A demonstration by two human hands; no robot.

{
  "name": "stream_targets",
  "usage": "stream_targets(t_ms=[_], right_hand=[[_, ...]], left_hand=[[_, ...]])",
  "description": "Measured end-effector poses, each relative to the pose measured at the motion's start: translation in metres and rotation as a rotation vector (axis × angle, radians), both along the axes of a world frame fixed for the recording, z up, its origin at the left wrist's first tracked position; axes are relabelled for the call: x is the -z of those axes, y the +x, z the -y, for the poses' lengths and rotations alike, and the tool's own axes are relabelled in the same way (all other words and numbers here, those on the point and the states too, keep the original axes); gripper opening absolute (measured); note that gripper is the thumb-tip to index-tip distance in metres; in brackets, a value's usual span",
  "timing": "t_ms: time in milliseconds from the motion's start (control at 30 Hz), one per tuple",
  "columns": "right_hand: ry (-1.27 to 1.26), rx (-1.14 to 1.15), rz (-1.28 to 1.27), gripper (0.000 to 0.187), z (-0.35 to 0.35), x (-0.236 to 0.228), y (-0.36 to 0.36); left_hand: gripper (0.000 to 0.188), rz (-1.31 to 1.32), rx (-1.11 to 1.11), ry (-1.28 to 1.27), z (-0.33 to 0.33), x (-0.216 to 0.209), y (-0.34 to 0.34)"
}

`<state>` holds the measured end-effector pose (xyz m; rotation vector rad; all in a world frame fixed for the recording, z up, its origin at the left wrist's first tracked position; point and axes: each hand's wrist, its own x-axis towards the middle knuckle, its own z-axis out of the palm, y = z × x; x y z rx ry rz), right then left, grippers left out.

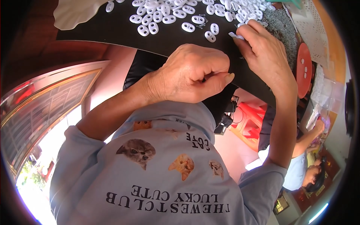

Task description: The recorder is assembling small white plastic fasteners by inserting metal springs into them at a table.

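My left hand (pixel 198 73) is closed in a fist near the table's front edge, its thumb lying along the curled fingers. Whatever it may hold is hidden. Farther right, my right hand (pixel 262 52) pinches a white cord lock (pixel 234 35) between thumb and fingertips, just above the black tabletop. Many loose white oval cord locks (pixel 188 27), each with two holes, lie scattered beyond my hands and thicken into a heap (pixel 240 8) at the far side. A few small metal springs (pixel 202 21) lie among them.
A pile of grey metal springs (pixel 280 32) lies right of my right hand. Beyond it are a red plate (pixel 303 80) with a few white pieces and a white perforated tray (pixel 311 28). A red stool (pixel 247 125) stands below. Another person (pixel 300 174) sits at right.
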<state>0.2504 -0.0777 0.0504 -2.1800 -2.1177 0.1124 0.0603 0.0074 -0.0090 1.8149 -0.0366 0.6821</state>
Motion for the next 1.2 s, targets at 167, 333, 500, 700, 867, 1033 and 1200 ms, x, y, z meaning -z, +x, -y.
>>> stream_targets(t_ms=[167,333,500,700,867,1033,1200], right_hand=[[0.034,0.011,-0.035,0.011,-0.002,0.003,-0.005],[0.045,0.074,-0.534,0.008,0.002,-0.015,-0.006],[0.044,0.029,-0.772,0.009,0.01,-0.021,-0.013],[0.036,0.053,-0.834,0.012,0.015,-0.013,-0.021],[0.129,0.046,-0.533,0.013,0.013,-0.001,-0.008],[0.246,0.058,-0.532,0.015,0.013,-0.009,-0.021],[0.247,0.017,-0.74,0.014,0.018,-0.009,-0.043]], left_hand=[[0.023,-0.025,0.003,-0.013,-0.001,-0.003,-0.002],[0.017,-0.128,-0.034,-0.325,-0.002,-0.005,-0.005],[0.024,-0.231,-0.077,-0.592,-0.002,-0.017,0.003],[0.021,-0.195,-0.086,-0.406,-0.003,-0.013,0.0],[0.018,-0.271,-0.128,-0.512,-0.002,-0.018,-0.001],[0.018,-0.29,-0.102,-0.517,-0.003,-0.017,-0.001],[0.013,-0.168,-0.064,-0.489,0.0,-0.019,-0.004]])
